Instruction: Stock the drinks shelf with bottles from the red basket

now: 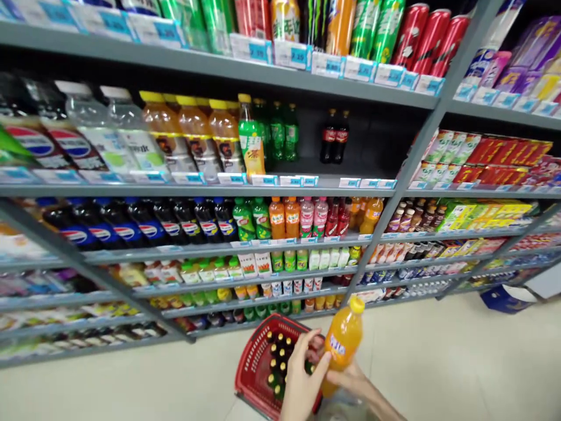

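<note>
An orange soda bottle [344, 334] with a yellow cap is held tilted in front of me at the lower centre right. My right hand [354, 383] grips its lower part, thumb across the front. From the left, my left hand [301, 374] curves round the bottle, thumb against the label's edge and fingers bent near its side. Below and behind my hands, a red shopping basket [245, 363] stands on the floor, holding several dark and green bottles with yellowish caps [275, 363]. My left hand and the soda bottle hide the basket's right part.
A long grey shelf unit [210, 196] runs across the view. It bears cola bottles [144, 225], several orange soda bottles [371, 215], cans [412, 35] and cartons [491, 213]. Pale floor [438, 356] spreads before it. A dark blue box [508, 298] lies at the far right.
</note>
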A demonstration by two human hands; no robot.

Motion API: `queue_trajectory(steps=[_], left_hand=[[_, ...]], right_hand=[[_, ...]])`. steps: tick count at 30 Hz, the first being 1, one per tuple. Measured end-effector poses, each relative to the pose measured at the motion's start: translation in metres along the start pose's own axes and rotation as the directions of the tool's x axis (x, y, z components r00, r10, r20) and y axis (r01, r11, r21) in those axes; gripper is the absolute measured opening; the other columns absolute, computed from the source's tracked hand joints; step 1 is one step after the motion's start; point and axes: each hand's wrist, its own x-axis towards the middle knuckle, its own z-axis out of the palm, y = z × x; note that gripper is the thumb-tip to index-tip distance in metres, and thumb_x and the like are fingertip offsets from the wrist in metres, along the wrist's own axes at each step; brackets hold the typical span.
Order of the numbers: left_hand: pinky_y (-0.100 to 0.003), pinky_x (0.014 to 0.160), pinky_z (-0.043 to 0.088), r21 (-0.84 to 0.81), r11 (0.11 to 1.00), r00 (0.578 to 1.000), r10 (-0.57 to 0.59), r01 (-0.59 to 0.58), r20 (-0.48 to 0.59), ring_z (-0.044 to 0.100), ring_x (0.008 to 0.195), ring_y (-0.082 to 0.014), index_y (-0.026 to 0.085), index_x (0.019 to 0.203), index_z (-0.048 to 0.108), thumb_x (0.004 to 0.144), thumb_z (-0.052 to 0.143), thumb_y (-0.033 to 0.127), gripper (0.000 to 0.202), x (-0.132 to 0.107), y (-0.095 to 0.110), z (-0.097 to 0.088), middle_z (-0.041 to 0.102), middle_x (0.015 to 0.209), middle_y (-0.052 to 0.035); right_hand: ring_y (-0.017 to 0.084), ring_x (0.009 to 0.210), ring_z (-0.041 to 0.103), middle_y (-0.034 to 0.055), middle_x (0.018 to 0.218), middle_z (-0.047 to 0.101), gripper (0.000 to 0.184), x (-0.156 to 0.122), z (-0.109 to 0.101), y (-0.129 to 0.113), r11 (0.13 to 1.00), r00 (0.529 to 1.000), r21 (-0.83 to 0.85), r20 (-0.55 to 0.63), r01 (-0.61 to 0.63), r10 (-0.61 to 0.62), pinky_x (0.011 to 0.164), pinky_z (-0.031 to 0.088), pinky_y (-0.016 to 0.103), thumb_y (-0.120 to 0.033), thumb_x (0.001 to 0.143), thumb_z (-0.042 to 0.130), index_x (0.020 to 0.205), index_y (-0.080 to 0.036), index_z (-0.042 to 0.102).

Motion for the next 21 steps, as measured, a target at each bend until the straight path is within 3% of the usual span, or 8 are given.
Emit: queue_trajectory(steps=[3, 6, 11, 15, 21], left_hand=[[-0.045, 0.101, 0.057, 0.001, 1.000, 0.999, 0.031, -0.031, 0.006, 0.062, 0.126, -0.0335, 0.025, 0.130, 0.071, 0.090, 0.074, 0.045, 0.045, -0.009, -0.006, -0.002, 0.063, 0.137, -0.0146], [-0.048, 0.109, 0.054, -0.123, 0.992, 0.998, -0.001, 0.008, 0.061, 0.055, 0.138, -0.0342, 0.027, 0.141, 0.063, 0.093, 0.072, 0.044, 0.052, -0.018, -0.007, -0.001, 0.056, 0.148, -0.0149], [-0.046, 0.113, 0.053, -0.383, 0.908, 0.973, -0.095, 0.172, 0.211, 0.056, 0.140, -0.0331, 0.030, 0.156, 0.046, 0.092, 0.076, 0.049, 0.074, -0.030, 0.002, 0.013, 0.049, 0.158, -0.0159], [-0.046, 0.116, 0.051, -0.465, 0.867, 0.975, -0.094, 0.179, 0.200, 0.052, 0.145, -0.0328, 0.030, 0.159, 0.041, 0.092, 0.077, 0.048, 0.078, -0.033, 0.004, 0.019, 0.046, 0.162, -0.0159], [-0.049, 0.111, 0.054, -0.426, 0.883, 0.977, -0.140, 0.196, 0.159, 0.063, 0.130, -0.0317, 0.023, 0.148, 0.051, 0.091, 0.078, 0.052, 0.069, -0.023, 0.000, 0.009, 0.059, 0.148, -0.0179]], right_hand=[[0.041, 0.095, 0.075, 0.0080, 0.092, 0.074, 0.049, 0.011, -0.014, -0.018, 0.996, 0.996, 0.047, 0.024, 0.082, -0.083, 0.092, 0.057, 0.058, -0.075, 0.069, 0.074, 0.097, -0.035, 0.076], [0.033, 0.079, 0.073, 0.0100, 0.087, 0.072, 0.054, 0.024, -0.013, -0.045, 0.976, 0.985, 0.136, -0.009, 0.171, -0.172, 0.077, 0.060, 0.048, -0.078, 0.078, 0.068, 0.095, -0.028, 0.078], [0.024, 0.078, 0.072, 0.0102, 0.089, 0.074, 0.058, 0.030, 0.003, -0.071, 0.919, 0.978, 0.337, -0.115, 0.204, -0.175, 0.072, 0.061, 0.035, -0.077, 0.083, 0.068, 0.098, -0.022, 0.077], [0.024, 0.081, 0.073, 0.0104, 0.093, 0.076, 0.059, 0.032, 0.009, -0.075, 0.877, 0.981, 0.446, -0.146, 0.179, -0.126, 0.072, 0.063, 0.033, -0.078, 0.084, 0.069, 0.098, -0.020, 0.074], [0.023, 0.083, 0.075, 0.0102, 0.091, 0.078, 0.066, 0.038, 0.008, -0.079, 0.880, 0.986, 0.453, -0.146, 0.141, -0.082, 0.076, 0.063, 0.034, -0.082, 0.079, 0.071, 0.096, -0.018, 0.074]])
